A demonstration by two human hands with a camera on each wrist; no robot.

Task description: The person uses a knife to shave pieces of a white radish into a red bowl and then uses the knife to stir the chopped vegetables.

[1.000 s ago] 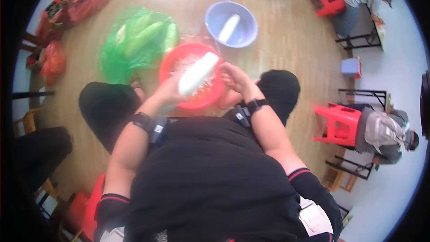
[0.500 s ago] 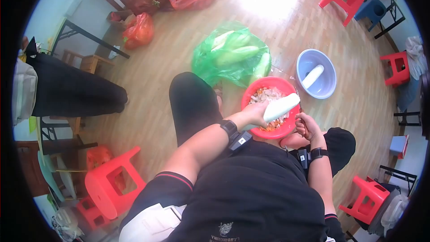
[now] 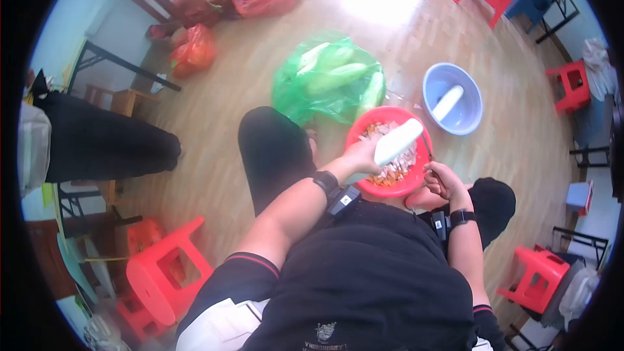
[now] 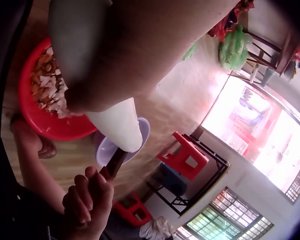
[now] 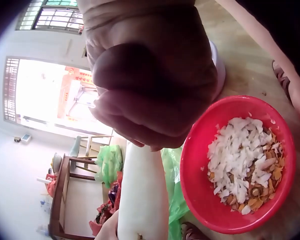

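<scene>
Above the red basin (image 3: 383, 113), a long, smooth white vegetable (image 3: 398, 142) is held slanted, gripped in the curled left hand (image 3: 361, 156). By the curled right hand (image 3: 443, 181) a slim dark tool (image 3: 428, 147) is clasped. Since the earlier frame, the vegetable's tip has been shifted towards the basin's far rim
</scene>
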